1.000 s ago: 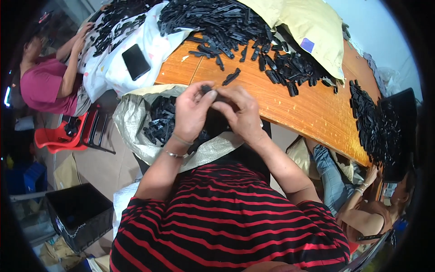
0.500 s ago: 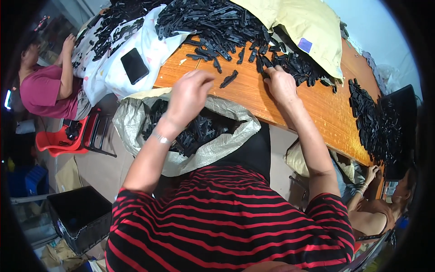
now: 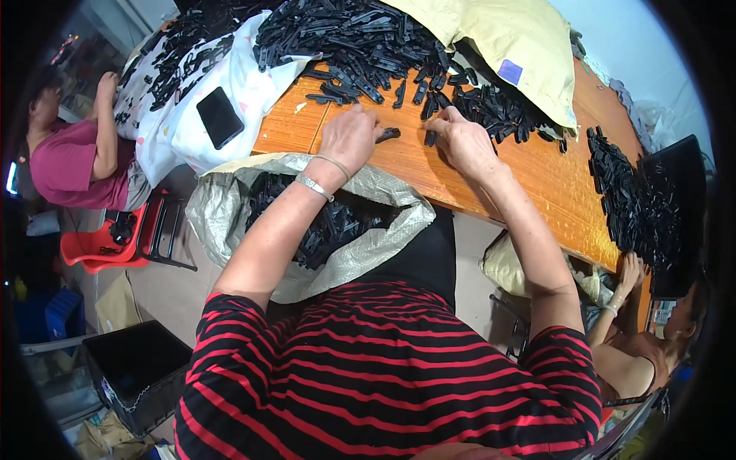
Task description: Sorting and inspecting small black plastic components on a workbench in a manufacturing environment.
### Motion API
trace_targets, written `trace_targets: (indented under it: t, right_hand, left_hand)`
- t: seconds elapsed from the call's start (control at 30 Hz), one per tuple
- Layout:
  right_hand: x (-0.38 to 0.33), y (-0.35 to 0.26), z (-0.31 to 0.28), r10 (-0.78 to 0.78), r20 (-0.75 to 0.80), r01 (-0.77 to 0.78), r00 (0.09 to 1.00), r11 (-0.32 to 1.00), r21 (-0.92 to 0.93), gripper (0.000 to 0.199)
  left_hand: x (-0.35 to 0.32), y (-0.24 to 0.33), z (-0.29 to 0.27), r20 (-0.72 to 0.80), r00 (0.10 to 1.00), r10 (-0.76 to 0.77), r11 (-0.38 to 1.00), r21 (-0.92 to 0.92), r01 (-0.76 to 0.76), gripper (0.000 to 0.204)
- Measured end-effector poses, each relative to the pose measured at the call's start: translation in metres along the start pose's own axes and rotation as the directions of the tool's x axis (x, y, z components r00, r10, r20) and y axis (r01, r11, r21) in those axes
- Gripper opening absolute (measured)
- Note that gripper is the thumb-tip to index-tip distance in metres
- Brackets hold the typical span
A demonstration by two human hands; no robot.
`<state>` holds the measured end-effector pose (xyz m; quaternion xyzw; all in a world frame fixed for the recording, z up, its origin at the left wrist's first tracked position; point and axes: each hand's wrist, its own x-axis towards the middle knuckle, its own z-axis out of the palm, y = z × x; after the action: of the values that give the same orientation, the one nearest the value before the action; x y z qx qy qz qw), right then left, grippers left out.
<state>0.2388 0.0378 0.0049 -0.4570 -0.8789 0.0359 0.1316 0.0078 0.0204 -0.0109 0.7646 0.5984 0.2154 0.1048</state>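
Your left hand [image 3: 349,138] pinches a small black part [image 3: 389,134] on the surface [image 3: 529,180]; your right hand [image 3: 464,142] grips another [image 3: 430,138] beside the pile [image 3: 498,111]. Either part could slip into the open sack [image 3: 368,230] below.

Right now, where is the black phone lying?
In the head view, the black phone lies on the white sheet at the orange table's left end, left of the person's left hand and beside scattered black plastic parts.

one head-worn fisheye looks steeply down, close over the wooden table [image 3: 537,180].
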Motion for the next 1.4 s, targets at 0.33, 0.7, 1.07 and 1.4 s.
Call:
trace_targets:
  t: [0.33, 0.7, 1.07, 1.4]
  right_hand:
    - [0.0, -0.012, 0.001, 0.118, -0.039, -0.113, 0.992, 0.987, 0.114, 0.024]
    - [0.004, -0.057, -0.013, 0.035, -0.207, 0.065, 0.978, 0.888, 0.455, 0.018]
    - [-0.006, -0.086, -0.009, 0.323, -0.041, -0.137, 0.946, 0.51, 0.849, 0.019]
    - [-0.006, -0.081, 0.001, 0.164, -0.287, 0.061, 0.944, 0.767, 0.638, 0.018]
  left_hand:
    - [-0.009, -0.002, 0.005, -0.045, 0.995, 0.088, 0.99, -0.105, -0.092, 0.018]
    - [-0.028, 0.012, -0.031, 0.402, 0.915, 0.02, 0.138, -0.908, 0.396, 0.03]
    - [-0.043, 0.02, -0.009, -0.004, 0.99, -0.144, 0.212, -0.977, 0.027, 0.023]
    - [-0.045, 0.024, -0.009, -0.054, 0.983, -0.173, 0.174, -0.985, -0.023, 0.029]
